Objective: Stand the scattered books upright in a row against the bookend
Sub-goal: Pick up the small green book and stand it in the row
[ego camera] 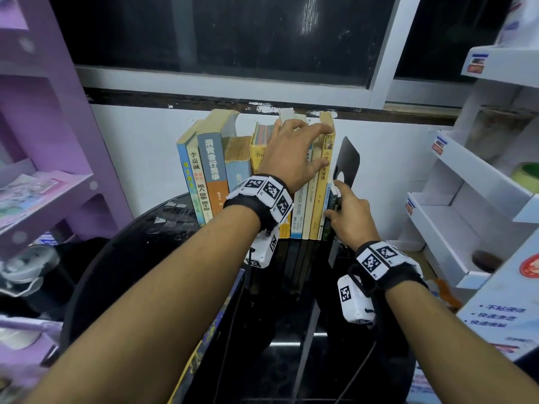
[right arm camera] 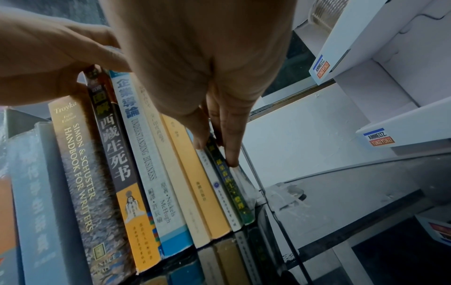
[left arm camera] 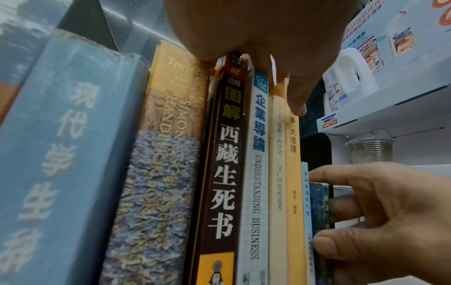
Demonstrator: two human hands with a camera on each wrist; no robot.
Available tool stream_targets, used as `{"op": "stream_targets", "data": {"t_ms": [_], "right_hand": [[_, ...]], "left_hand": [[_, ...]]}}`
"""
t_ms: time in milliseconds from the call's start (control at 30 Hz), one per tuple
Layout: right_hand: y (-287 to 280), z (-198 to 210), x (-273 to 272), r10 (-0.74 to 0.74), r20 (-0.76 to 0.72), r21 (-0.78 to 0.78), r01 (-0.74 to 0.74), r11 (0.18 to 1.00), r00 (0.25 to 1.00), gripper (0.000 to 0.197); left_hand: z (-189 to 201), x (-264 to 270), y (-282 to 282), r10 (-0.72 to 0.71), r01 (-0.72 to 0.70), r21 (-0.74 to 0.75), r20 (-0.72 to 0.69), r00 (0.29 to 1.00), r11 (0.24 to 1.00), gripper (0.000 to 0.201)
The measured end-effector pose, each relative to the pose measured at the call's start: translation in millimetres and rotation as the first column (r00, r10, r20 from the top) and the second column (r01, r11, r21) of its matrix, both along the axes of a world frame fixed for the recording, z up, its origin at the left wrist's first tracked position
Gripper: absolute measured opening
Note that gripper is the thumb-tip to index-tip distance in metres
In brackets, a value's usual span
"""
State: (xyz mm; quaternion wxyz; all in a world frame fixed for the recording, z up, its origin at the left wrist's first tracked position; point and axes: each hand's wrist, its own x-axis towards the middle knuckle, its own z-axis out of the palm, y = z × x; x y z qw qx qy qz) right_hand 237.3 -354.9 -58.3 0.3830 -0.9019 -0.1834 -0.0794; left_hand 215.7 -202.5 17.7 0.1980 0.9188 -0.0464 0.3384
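Several books stand upright in a row on the black glass table [ego camera: 175,243], ending at a black bookend [ego camera: 348,158] on the right. My left hand [ego camera: 320,145] reaches over the tops of the thin books, fingers hooked over the tall yellow book [ego camera: 320,199] and thumb pressed on its spine [left arm camera: 294,192]. My right hand [ego camera: 335,199] pinches a small dark book [ego camera: 328,225] between thumb and fingers; it stands upright between the yellow book and the bookend. The left wrist view shows the right hand's fingers [left arm camera: 341,208] around that small dark book [left arm camera: 319,202]. The right wrist view shows its fingertips [right arm camera: 231,160] on the spine [right arm camera: 231,190].
A purple shelf unit [ego camera: 43,141] stands at the left and white cardboard display shelves [ego camera: 466,185] at the right. A white wall and dark window lie behind the row. Another book [ego camera: 210,330] sits at the table's front left edge.
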Motion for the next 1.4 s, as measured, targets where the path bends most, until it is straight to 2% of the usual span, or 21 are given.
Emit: {"op": "stream_targets", "data": {"t_ms": [333,600,967,1400], "right_hand": [[-1,-4,11,0.039,-0.025,0.034,-0.038,0.999,0.999,0.054],[-2,-8,16,0.054,-0.030,0.012,-0.054,0.998,0.998,0.060],[-4,-7,19,0.079,-0.038,0.010,-0.079,0.997,0.996,0.057],[-5,-3,18,0.097,-0.019,-0.085,-0.098,0.992,0.995,0.063]], "left_hand": [[-3,1,0,-0.018,0.019,-0.015,0.051,0.999,1.000,0.054],[-7,7,2,0.010,-0.010,-0.016,0.014,1.000,1.000,0.056],[-6,3,0,0.002,-0.001,-0.021,0.041,0.999,1.000,0.056],[-8,7,2,0.013,-0.013,0.006,0.038,0.999,1.000,0.057]]}}
